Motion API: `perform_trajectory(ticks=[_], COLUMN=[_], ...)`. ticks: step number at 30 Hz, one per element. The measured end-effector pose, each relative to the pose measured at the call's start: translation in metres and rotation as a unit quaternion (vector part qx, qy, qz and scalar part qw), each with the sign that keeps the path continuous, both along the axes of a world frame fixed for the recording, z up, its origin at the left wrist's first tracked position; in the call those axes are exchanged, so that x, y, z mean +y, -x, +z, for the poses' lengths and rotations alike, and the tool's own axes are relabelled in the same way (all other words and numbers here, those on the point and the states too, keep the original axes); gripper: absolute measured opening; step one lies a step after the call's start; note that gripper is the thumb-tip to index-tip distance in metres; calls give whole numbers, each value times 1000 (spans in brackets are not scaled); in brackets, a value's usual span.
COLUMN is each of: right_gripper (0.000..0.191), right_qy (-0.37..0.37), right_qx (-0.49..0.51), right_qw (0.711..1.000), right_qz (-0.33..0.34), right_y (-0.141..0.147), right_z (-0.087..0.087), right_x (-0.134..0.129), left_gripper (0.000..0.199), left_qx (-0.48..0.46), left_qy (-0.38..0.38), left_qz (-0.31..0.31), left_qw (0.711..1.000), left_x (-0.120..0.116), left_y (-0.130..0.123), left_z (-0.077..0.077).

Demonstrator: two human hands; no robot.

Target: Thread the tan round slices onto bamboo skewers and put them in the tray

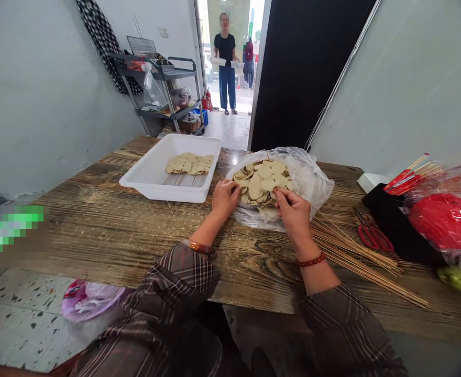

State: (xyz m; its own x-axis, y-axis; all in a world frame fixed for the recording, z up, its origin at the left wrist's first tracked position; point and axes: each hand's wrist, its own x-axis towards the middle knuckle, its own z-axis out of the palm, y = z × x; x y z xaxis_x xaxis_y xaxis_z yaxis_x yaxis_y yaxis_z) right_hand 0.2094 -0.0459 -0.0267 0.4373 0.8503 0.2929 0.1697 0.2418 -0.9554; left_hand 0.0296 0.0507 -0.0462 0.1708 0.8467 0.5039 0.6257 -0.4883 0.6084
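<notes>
A heap of thin, pale tan oval slices (257, 180) lies in an open clear plastic bag (313, 180) on the wooden table. At the heap's left edge, my left hand (226, 199) is closed, thumb and fingers pinching a slice. My right hand (294, 210) grips the edge of another slice at the front right of the heap. To the left stands a white plastic tray (147, 170) with skewered slices (190, 163) lying flat in it, their sticks pointing toward me. Loose bamboo skewers (364, 259) are spread on the table right of my right wrist.
Red-handled scissors (374, 236), a black cloth (403, 225) and a red plastic bundle (446, 222) lie at the right. Behind the table are a grey shelf cart (171, 76) and a person (226, 57) standing in the doorway. A pink-lined bin (91, 301) sits below left.
</notes>
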Motion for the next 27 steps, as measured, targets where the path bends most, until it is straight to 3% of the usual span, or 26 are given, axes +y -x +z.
perform_trajectory(ticks=[5,10,17,21,27], right_gripper=[35,35,37,37,32], right_qy=[0,-3,10,28,53], right_qx=[-15,-15,-39,-59,-93], right_qw=[1000,1000,997,992,982], right_qz=[5,7,58,105,158], right_y=[-1,1,5,5,9], right_z=[0,1,6,11,16], right_x=[0,-2,-6,-11,-19], left_gripper=[13,20,24,26,24], left_qx=[-215,-438,-571,-585,-593], left_qy=[76,190,301,303,248], left_qz=[-13,-68,-125,-140,-110], left_qw=[974,876,754,739,758], left_x=[1,-9,-22,-24,-30], left_y=[1,-1,1,2,6], left_z=[5,17,34,40,50])
